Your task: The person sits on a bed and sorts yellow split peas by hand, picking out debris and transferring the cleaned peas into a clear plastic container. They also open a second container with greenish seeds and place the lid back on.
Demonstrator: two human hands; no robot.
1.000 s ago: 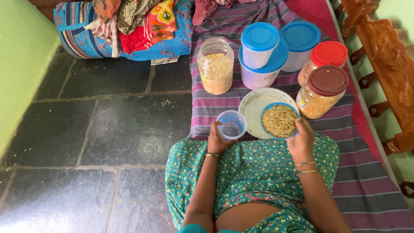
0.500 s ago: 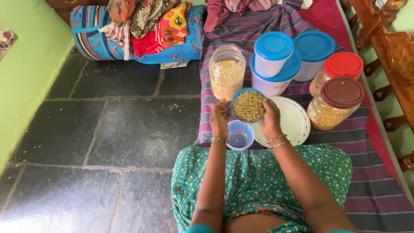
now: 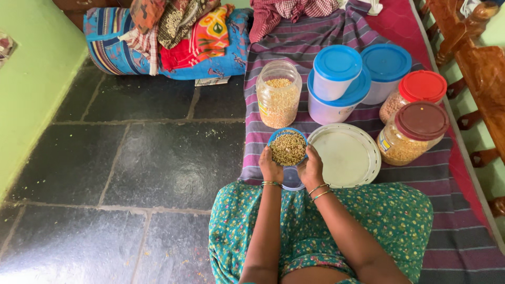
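Observation:
Both hands hold a small blue lid-like dish (image 3: pixel 288 148) heaped with pale grain. My left hand (image 3: pixel 270 168) grips its left edge and my right hand (image 3: pixel 311 167) grips its right edge. The dish hovers just in front of an open clear jar (image 3: pixel 278 94) partly filled with the same grain. A small clear cup with a blue rim (image 3: pixel 292 180) sits under my hands, mostly hidden. A round white plate (image 3: pixel 347 156) lies empty right of the dish.
Two blue-lidded white tubs (image 3: pixel 336 79) and another tub (image 3: pixel 385 68) stand behind the plate. Two red-lidded jars (image 3: pixel 415 131) of grain stand to the right. All rest on a striped cloth (image 3: pixel 447 210). Dark stone floor (image 3: pixel 137 163) lies left; a wooden chair (image 3: pixel 484 68) stands right.
The grain dish went from the white plate, held by my right hand, leftward into both hands. My left hand let go of the small cup, which now sits beneath the dish.

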